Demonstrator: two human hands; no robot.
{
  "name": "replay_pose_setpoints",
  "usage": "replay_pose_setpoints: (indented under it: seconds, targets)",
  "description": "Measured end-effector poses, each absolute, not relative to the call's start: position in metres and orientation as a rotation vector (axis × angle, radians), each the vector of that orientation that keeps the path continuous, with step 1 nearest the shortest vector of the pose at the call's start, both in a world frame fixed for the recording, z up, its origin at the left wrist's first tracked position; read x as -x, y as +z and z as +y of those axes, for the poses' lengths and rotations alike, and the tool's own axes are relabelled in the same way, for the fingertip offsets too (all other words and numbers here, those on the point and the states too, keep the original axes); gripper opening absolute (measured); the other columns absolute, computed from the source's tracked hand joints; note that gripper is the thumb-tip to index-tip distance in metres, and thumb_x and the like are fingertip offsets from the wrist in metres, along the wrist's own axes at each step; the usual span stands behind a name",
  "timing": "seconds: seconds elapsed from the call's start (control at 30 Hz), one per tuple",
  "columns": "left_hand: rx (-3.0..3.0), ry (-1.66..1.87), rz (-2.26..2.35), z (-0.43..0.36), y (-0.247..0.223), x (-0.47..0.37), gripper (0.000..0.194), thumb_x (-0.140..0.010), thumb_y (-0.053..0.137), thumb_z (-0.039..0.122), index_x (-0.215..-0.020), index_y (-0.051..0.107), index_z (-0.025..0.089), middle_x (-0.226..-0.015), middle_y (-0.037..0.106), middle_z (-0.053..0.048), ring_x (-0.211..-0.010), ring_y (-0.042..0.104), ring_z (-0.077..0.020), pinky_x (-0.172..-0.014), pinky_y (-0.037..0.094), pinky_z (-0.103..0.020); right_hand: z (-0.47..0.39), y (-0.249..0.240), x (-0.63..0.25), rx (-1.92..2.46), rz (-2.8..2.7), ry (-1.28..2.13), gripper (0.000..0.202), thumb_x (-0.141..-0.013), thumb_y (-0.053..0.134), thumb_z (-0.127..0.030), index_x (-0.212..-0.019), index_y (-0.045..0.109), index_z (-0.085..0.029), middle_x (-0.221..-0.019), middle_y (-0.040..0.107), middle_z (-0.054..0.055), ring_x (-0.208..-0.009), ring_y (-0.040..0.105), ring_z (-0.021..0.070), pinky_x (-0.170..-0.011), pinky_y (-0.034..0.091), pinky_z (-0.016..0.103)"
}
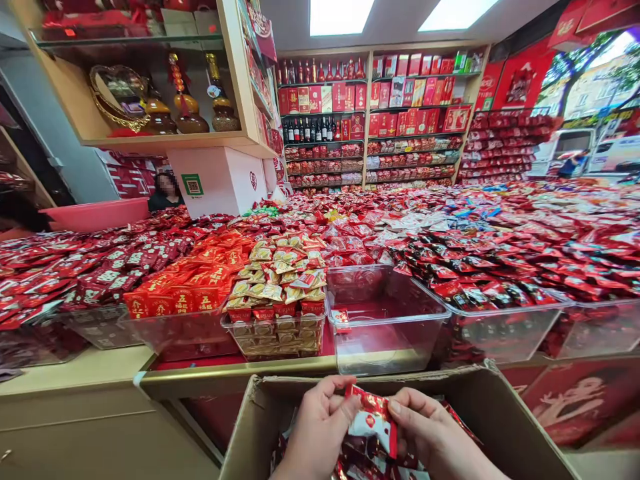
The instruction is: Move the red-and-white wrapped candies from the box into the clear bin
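Note:
Between my two hands, over an open cardboard box (265, 400), is a small red and white candy packet (371, 421). My left hand (320, 423) pinches its left side between thumb and fingers. On the other side, my right hand (430, 427) grips the packet's right edge the same way. Below them, several more wrapped packets (360, 463) lie in the box, partly hidden by my hands. Just beyond the box stands a clear plastic bin (390, 347) with one small red packet (341, 320) in its left part.
Left of the clear bin is a bin of gold durian packets (283, 280), then orange-red packets (200, 287). To its right, dark red packets (490, 267) heap over another bin. A white pillar (215, 180) and a pink tub (100, 215) stand behind, with a person (167, 193) beside them.

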State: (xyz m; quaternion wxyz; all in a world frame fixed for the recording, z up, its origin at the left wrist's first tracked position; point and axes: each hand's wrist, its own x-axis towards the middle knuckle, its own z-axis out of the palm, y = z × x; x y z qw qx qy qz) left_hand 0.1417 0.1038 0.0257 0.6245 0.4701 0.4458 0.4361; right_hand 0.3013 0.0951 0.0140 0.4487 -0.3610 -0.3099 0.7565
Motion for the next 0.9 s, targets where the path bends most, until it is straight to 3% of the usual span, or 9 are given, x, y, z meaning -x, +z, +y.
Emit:
replay_pose_setpoints:
  seconds: [0.27,0.57,0.73,0.9]
  targets:
    - [-1.042,0.986,0.944,0.106,0.049,-0.141,0.039,-0.078,0.049,0.035,-0.111,0.039,0.018,-0.079,0.068,-0.004,-0.067,0.06,-0.0148,-0.061,0.046,-0.026,0.099,0.02,-0.307,0.918,-0.738,1.736,0.023,-0.064,0.065,-0.032,-0.069,0.053,-0.013,-0.063,0.057,0.001,-0.053,0.049,0.0076,-0.053,0.038,0.022]
    - [-1.115,0.932,1.008,0.109,0.044,-0.138,0.038,-0.076,0.052,0.028,-0.11,0.041,0.016,-0.071,0.068,-0.002,-0.064,0.06,-0.0136,-0.062,0.047,-0.025,0.095,0.024,-0.311,0.967,-0.92,1.701,0.024,-0.066,0.063,-0.033,-0.066,0.049,-0.014,-0.064,0.056,0.0,-0.052,0.049,0.007,-0.053,0.038,0.022]
    - [-1.243,0.898,1.002,0.106,0.046,-0.139,0.038,-0.076,0.053,0.028,-0.112,0.041,0.019,-0.056,0.061,0.005,-0.052,0.054,-0.0091,-0.053,0.043,-0.019,0.098,0.025,-0.311,0.98,-1.179,1.588,0.026,-0.062,0.066,-0.032,-0.072,0.05,-0.014,-0.065,0.055,-0.001,-0.056,0.048,0.0069,-0.054,0.038,0.021]
    - [-1.169,0.974,0.995,0.107,0.055,-0.131,0.035,-0.082,0.038,0.039,-0.112,0.039,0.02,-0.083,0.066,-0.004,-0.069,0.059,-0.0149,-0.06,0.045,-0.026,0.095,0.067,-0.324,1.032,-1.419,1.426,0.025,-0.065,0.063,-0.033,-0.069,0.047,-0.014,-0.059,0.053,-0.001,-0.052,0.046,0.0065,-0.049,0.035,0.019]
